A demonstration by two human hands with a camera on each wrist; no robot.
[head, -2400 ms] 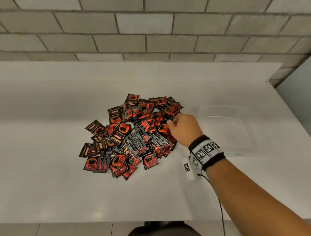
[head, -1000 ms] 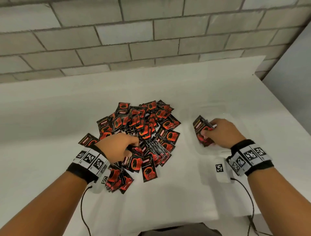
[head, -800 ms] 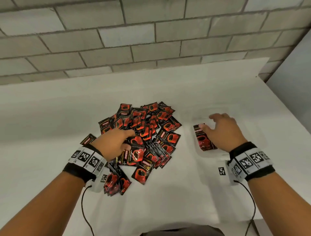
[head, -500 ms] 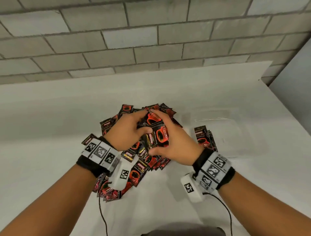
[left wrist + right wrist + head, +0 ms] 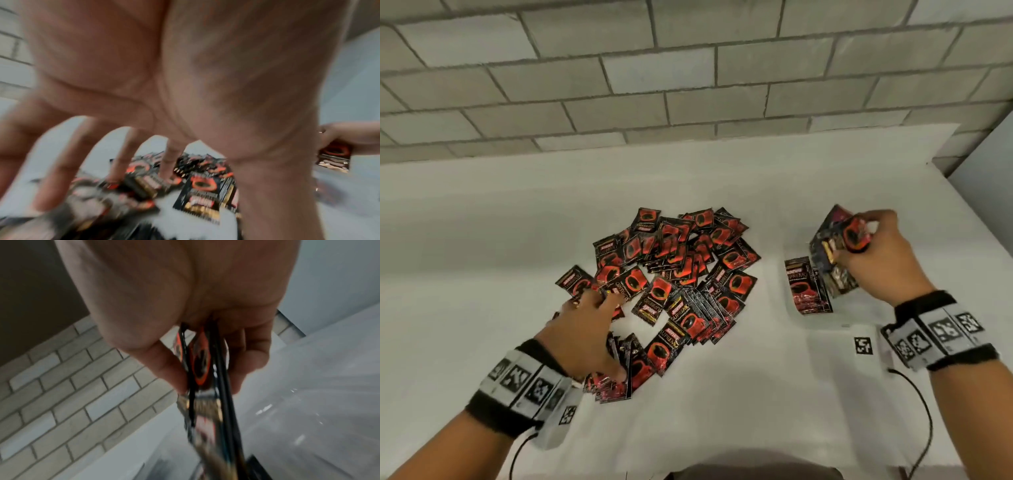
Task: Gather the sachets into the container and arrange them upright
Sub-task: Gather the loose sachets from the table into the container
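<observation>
A heap of black-and-red sachets (image 5: 678, 270) lies in the middle of the white table (image 5: 482, 260). My left hand (image 5: 599, 318) hovers on the heap's near-left part with fingers spread, their tips touching sachets (image 5: 203, 183); it grips nothing. To the right, my right hand (image 5: 859, 236) pinches a bundle of sachets (image 5: 832, 263) between thumb and fingers, on edge, over the clear container (image 5: 796, 313). A few sachets (image 5: 806, 286) stand at the container's left side. The right wrist view shows the pinched bundle (image 5: 202, 369) edge-on, above the see-through container (image 5: 308, 418).
A brick wall (image 5: 688, 68) runs behind the table. The table's right edge (image 5: 983, 236) lies close to the container, with a grey panel (image 5: 989, 181) beyond it. Cables hang from both wrist bands toward the near edge.
Half a second ago both hands held a bundle together above the heap. My right hand has carried it right to the container; my left hand has dropped back onto the heap.
</observation>
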